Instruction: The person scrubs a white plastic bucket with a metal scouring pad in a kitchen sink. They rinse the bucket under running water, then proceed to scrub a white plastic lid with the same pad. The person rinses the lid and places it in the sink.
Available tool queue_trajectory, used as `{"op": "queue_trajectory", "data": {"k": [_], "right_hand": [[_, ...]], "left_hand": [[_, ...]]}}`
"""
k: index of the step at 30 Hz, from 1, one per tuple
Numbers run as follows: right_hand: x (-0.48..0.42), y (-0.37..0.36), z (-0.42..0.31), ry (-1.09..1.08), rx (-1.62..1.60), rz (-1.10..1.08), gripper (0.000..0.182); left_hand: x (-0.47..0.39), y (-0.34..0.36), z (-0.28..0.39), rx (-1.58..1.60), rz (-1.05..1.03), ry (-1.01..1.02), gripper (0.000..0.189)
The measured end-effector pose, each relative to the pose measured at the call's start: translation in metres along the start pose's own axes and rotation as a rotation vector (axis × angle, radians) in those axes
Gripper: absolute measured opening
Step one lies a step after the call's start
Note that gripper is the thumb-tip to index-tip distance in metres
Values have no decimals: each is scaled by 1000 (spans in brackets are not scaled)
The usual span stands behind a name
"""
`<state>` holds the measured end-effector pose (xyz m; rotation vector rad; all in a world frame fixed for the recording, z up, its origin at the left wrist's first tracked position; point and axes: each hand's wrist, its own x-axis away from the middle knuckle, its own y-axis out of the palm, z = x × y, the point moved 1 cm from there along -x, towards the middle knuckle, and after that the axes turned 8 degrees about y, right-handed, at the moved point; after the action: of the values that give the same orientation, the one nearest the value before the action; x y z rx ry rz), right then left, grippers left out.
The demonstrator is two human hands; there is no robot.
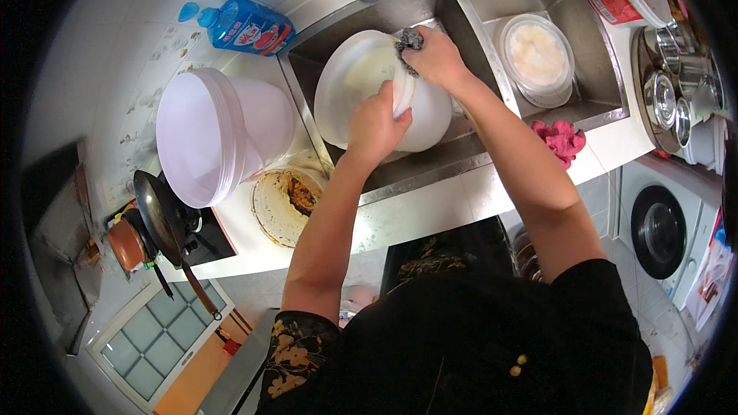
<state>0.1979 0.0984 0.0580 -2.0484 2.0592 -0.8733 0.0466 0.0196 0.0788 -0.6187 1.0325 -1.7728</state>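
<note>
A white translucent plastic bucket [429, 118] lies tilted on its side in the left basin of the stainless steel sink [481, 52]. My left hand [377, 124] grips its rim, with the thumb on the near outer side. In my right hand [438, 60] is a grey steel wool scouring pad [409, 40], pressed against the rim at the bucket's upper right. Some yellowish tint shows on the bucket's inner surface. Part of the scouring pad is hidden under my right fingers.
Left of the sink stand a large pale bucket [193, 138], a food-stained bucket [271, 207] and a blue detergent bottle [248, 26]. A wok [158, 210] sits farther left. The right basin holds a lidded round container [533, 52]; a pink cloth [559, 138] lies at its front edge.
</note>
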Motion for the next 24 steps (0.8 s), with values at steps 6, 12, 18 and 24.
{"op": "queue_trajectory", "data": {"k": [6,12,18,24], "right_hand": [[49,5,8,-70,97,94,41],[-11,-4,29,22,97,58,41],[55,12,-5,-2,66,-52,48],[-60,4,51,75,-162,17,54]], "left_hand": [[3,-3,2,-57,-139,23,33],[0,3,8,24,-134,83,30],[13,-7,-12,15,-68,14,31],[14,10,-6,142,-1,101,34]]}}
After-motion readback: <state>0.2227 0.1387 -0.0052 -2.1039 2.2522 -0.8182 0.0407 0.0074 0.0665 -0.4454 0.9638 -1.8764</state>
